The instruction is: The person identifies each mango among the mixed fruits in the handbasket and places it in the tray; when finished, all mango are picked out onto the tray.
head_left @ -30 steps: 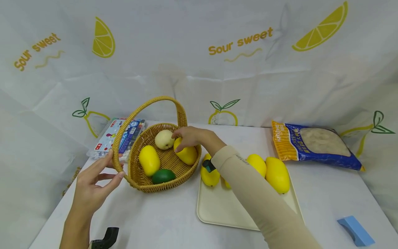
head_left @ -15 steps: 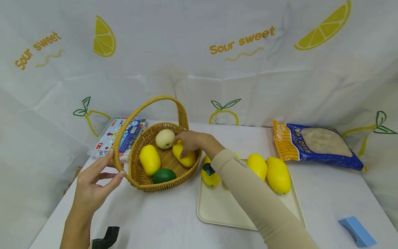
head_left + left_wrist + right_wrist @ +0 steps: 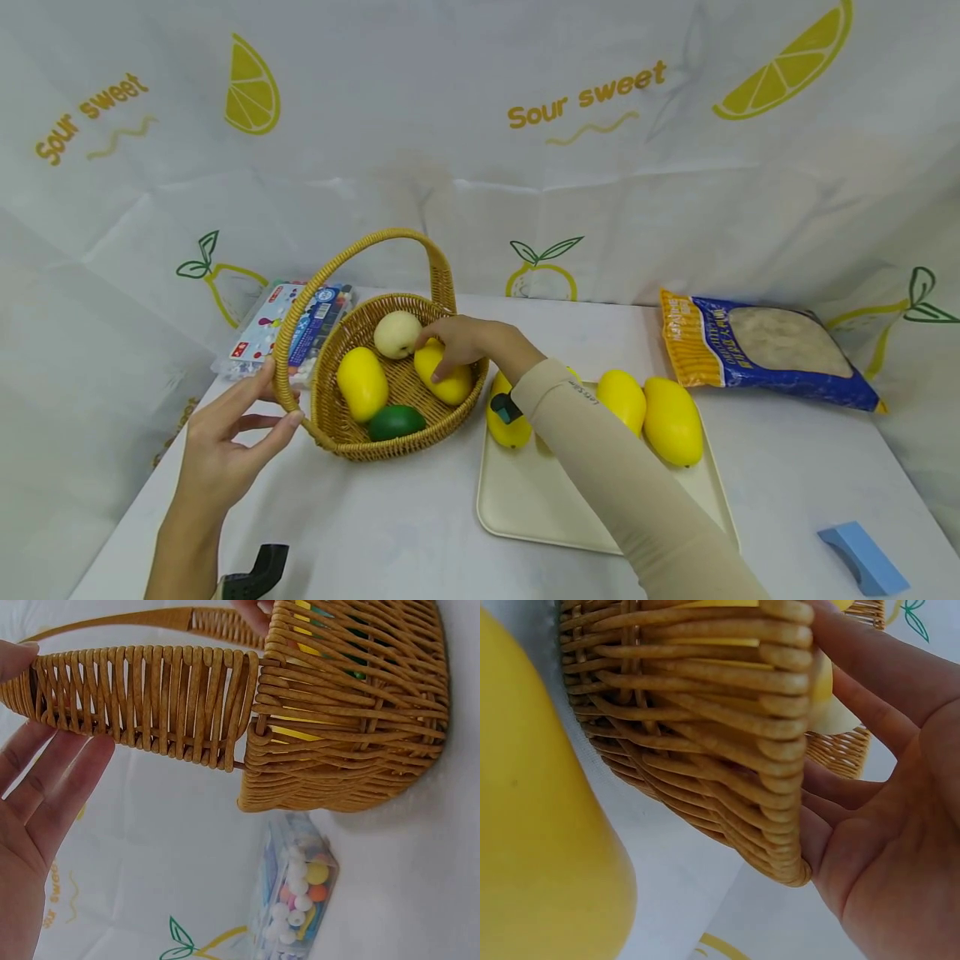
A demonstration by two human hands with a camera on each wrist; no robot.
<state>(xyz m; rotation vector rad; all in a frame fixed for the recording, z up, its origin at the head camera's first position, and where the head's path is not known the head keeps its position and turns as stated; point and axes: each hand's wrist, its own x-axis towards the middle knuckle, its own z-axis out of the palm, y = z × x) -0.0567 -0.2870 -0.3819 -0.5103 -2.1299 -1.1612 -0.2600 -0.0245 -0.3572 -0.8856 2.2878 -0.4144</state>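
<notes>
The left hand (image 3: 225,442) pinches the near left part of the handle of a wicker basket (image 3: 375,452); the left wrist view shows the fingers (image 3: 56,776) round the woven handle (image 3: 150,697). Reaching over the basket's right rim, the right hand (image 3: 472,342) has its thumb and fingers round a yellow mango (image 3: 450,385) inside. Also in the basket lie a pale round pear (image 3: 397,335), another yellow mango (image 3: 362,385) on the left and a dark green fruit (image 3: 396,423) near the front. The right wrist view shows the right hand (image 3: 892,787) against the rim.
Right of the basket, a cream tray (image 3: 543,508) holds several yellow mangoes (image 3: 672,422), partly under the right sleeve. A blue and orange bag (image 3: 772,346) lies at the back right, a blue block (image 3: 864,558) at the front right, and a bead box (image 3: 262,325) behind the basket.
Over the last second the right hand has closed round the right-hand mango, which sits slightly further left in the basket. The left hand has kept its hold on the handle.
</notes>
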